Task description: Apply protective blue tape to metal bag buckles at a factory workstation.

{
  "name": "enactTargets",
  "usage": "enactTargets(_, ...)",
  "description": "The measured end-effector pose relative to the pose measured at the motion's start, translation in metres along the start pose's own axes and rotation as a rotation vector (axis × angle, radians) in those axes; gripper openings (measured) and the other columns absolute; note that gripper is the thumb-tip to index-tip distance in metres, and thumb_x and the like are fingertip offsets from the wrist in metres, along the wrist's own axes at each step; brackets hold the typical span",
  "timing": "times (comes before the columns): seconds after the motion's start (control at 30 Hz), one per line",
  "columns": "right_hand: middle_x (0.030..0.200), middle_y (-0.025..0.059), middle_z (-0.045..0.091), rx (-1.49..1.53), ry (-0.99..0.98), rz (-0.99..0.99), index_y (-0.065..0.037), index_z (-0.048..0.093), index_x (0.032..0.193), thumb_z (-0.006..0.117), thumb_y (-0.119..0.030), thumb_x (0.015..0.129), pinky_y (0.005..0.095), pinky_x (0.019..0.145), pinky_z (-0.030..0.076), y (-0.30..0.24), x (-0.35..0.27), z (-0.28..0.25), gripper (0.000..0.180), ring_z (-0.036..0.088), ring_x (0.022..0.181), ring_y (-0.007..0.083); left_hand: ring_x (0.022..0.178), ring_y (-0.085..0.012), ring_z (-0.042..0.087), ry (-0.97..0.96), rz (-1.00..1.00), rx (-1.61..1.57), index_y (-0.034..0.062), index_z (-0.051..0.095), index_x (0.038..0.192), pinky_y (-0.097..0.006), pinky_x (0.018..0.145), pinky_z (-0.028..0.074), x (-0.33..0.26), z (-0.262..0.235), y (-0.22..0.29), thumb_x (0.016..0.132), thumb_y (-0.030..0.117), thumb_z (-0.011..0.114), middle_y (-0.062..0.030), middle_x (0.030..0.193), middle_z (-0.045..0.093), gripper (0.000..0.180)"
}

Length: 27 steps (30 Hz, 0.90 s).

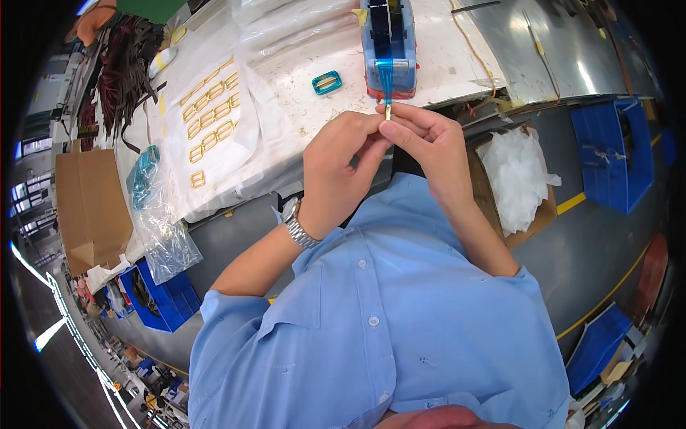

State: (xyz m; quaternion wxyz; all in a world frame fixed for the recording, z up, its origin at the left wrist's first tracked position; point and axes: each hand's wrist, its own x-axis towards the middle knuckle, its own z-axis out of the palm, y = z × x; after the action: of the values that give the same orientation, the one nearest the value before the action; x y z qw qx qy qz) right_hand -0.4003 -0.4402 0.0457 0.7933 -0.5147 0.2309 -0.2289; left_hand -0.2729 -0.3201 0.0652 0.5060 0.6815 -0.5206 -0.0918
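Observation:
Both hands meet in front of the tape dispenser (371, 46) at the table's front edge. My left hand (336, 161) and my right hand (436, 146) pinch a small gold buckle (388, 112), seen edge-on and partly hidden by the fingers. From the dispenser, a strip of translucent blue tape (386, 82) runs down to the buckle. Left of the dispenser lies a buckle with blue film around its frame (326, 82). Rows of gold buckles (202, 146) are laid out on a white sheet (246, 132) farther left.
Clear plastic wrap (286, 28) lies at the back of the table. A bag with blue pieces (146, 179) hangs by its left edge, near a cardboard box (93, 207). On the right are a carton of white wrapping (518, 179) and a blue bin (604, 161).

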Motion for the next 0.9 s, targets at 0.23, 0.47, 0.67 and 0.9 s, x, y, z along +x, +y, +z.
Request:
enactTargets(0.23, 0.118, 0.0120, 0.078, -0.061, 0.047, -0.008, 0.008, 0.070, 0.133, 0.073, -0.012, 0.104, 0.0279, 0.098, 0.058, -0.002, 0.004, -0.001, 0.035, 0.075, 0.105, 0.0132, 0.072, -0.0219, 0.070, 0.012, -0.047, 0.014, -0.0009, 0.077, 0.102, -0.032, 0.067, 0.057, 0.011, 0.007, -0.007, 0.094, 0.001, 0.075, -0.0104, 0.084, 0.073, 0.008)
enactTargets(0.47, 0.111, 0.0088, 0.079, 0.046, -0.062, 0.030, 0.006, 0.074, 0.127, 0.070, -0.019, 0.107, 0.0291, 0.093, 0.061, 0.000, 0.014, -0.012, 0.032, 0.075, 0.101, 0.0128, 0.065, -0.0092, 0.067, -0.251, -0.493, -0.369, -0.0064, 0.077, 0.098, -0.025, 0.059, 0.057, 0.050, -0.019, -0.008, 0.103, 0.012, 0.073, -0.0055, 0.078, 0.073, 0.020)
enactTargets(0.67, 0.108, 0.0090, 0.080, 0.003, -0.109, -0.055, 0.005, 0.074, 0.128, 0.073, -0.017, 0.105, 0.0296, 0.089, 0.062, -0.005, 0.020, -0.006, 0.033, 0.076, 0.098, 0.0127, 0.064, -0.0100, 0.065, -0.362, -0.590, -0.415, -0.0060, 0.077, 0.098, -0.026, 0.057, 0.057, 0.069, -0.030, 0.002, 0.104, 0.013, 0.072, -0.0052, 0.077, 0.072, 0.020)
enactTargets(0.9, 0.105, 0.0083, 0.081, 0.054, -0.082, -0.074, 0.006, 0.075, 0.126, 0.073, -0.019, 0.105, 0.0285, 0.084, 0.063, -0.018, 0.007, 0.007, 0.033, 0.076, 0.095, 0.0116, 0.064, -0.0103, 0.065, -0.393, -0.649, -0.463, -0.0049, 0.076, 0.097, -0.027, 0.059, 0.058, 0.074, -0.043, 0.021, 0.104, 0.014, 0.072, -0.0050, 0.078, 0.071, 0.021)
